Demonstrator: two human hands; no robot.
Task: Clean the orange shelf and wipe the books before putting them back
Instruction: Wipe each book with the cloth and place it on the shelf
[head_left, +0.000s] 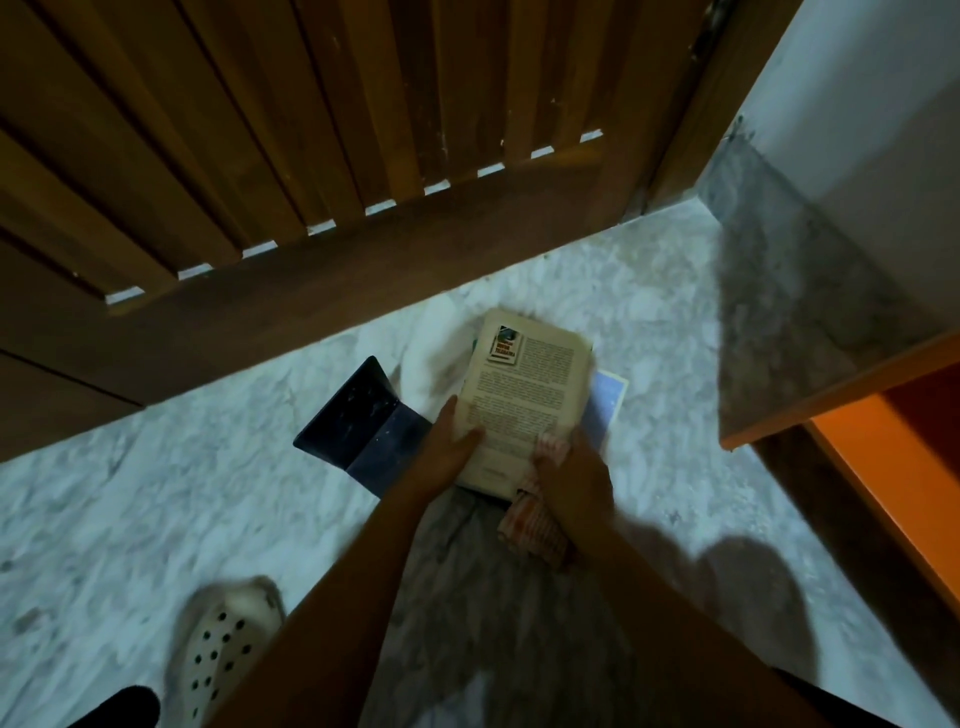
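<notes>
Left hand grips paperback book at left edge. Right hand clamps checked cloth against its near right corner.

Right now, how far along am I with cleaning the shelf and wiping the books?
Done: at least two books are off the orange shelf; a light blue book lies on the floor. In hand: your left hand and right hand hold the cream book, the right also gripping the checked cloth against it. Left: returning the books. I cannot tell whether the shelf is wiped.
</notes>
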